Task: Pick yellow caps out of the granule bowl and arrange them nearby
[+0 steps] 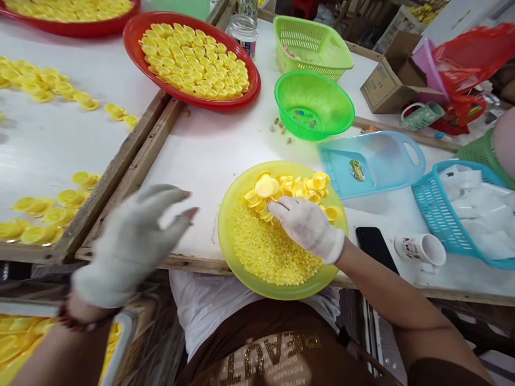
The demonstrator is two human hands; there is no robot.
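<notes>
A yellow bowl (pixel 231 262) sits at the table's front edge, with many small yellow pellets (pixel 277 257) in its near part. Small yellow plastic cups (pixel 295 185) are heaped on its far side. My right hand (pixel 308 225), in a white fingertip-less glove, reaches over the bowl with fingers curled onto a cup at the heap's near edge; the fingertips are partly hidden. To the left of the bowl, my left hand (pixel 137 236), gloved alike and slightly blurred, hovers over the wooden divider. Its thumb and fingers are apart, with nothing visible between them.
A red tray (pixel 134 40) full of yellow cups stands at the back left. Behind the bowl are a green basin (pixel 341 115), a light green basket (pixel 314 32) and a blue scoop (pixel 386 177). A phone (pixel 376 246), a mug (pixel 426 249) and a blue basket (pixel 442 214) lie right.
</notes>
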